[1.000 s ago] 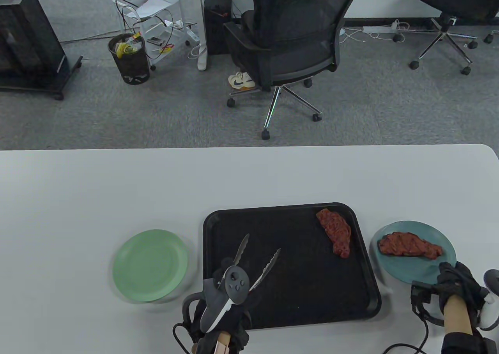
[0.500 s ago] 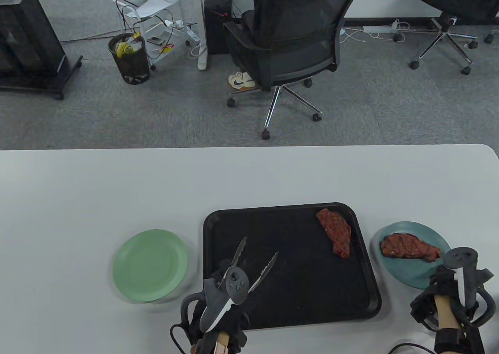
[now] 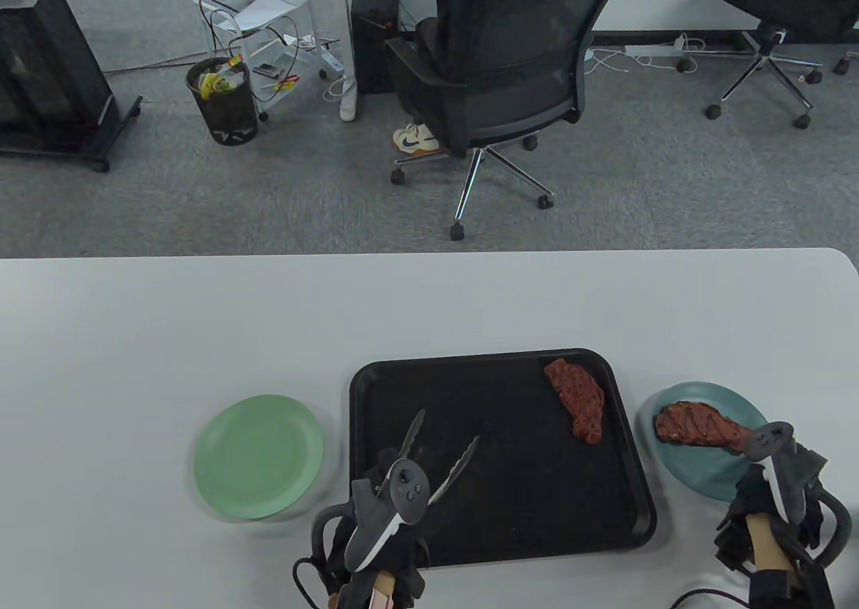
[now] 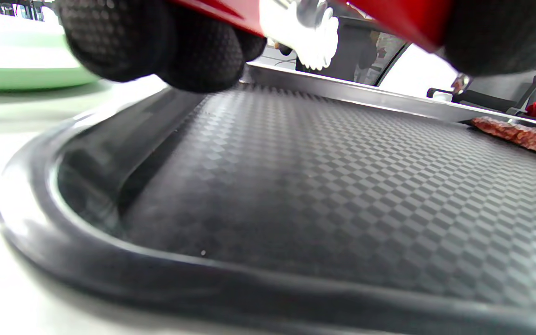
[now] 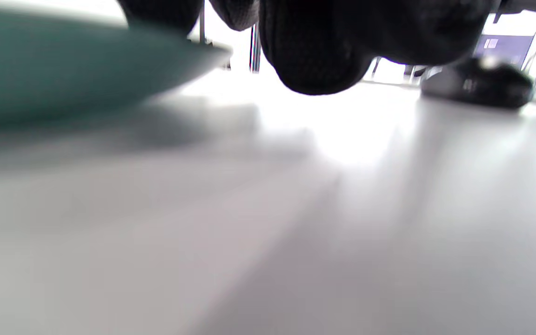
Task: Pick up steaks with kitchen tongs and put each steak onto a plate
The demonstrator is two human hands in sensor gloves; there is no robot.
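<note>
Out past the left hand's outer side sits the green plate, bare, nothing served on it yet, so that half of the job is open. The left hand itself is at the near edge of the black tray, fingers curled round the red handles of the kitchen tongs; the two steel arms fan apart over the tray floor just ahead of the hand, and there is nothing between the scalloped tips. Up and across from that hand, in the far corner of the tray toward the right hand, lies the one steak still to be moved, flat on the textured surface and well apart from the tongs. Then the teal plate, just ahead of the right hand, with a steak already on it, so one delivery looks done. The right hand sits at the plate's near rim; whether its fingers touch or grip the rim I cannot tell, the tracker covers them from above and the wrist view is a blur of dark glove above white table. My read: halfway, one steak plated, one left, likely bound for the green plate.
</note>
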